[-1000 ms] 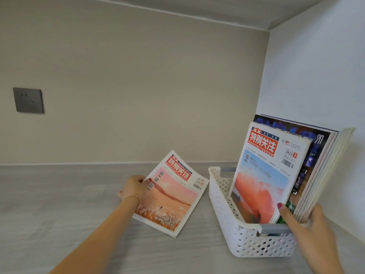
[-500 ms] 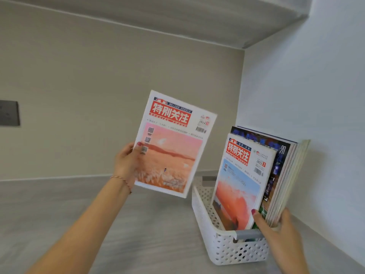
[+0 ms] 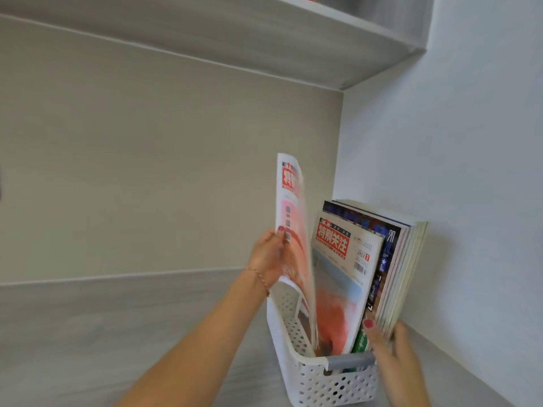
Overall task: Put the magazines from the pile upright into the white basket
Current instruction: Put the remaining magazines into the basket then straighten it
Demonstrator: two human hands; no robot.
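A white perforated basket with a grey handle stands on the grey counter in the right corner. Several magazines stand upright in it, leaning right toward the wall; the front one has a red title and an orange cover. My right hand grips their lower front edge. My left hand holds another magazine with a pink-orange cover, seen almost edge-on and upright. Its lower edge is inside the basket's left side, in front of the standing ones.
The grey wood-grain counter stretches to the left. A beige back wall and a white side wall meet behind the basket. A grey shelf hangs overhead.
My left hand lifted the pink-orange magazine off the counter, turned it upright and moved it right until its lower edge entered the basket. My right hand kept steadying the standing magazines.
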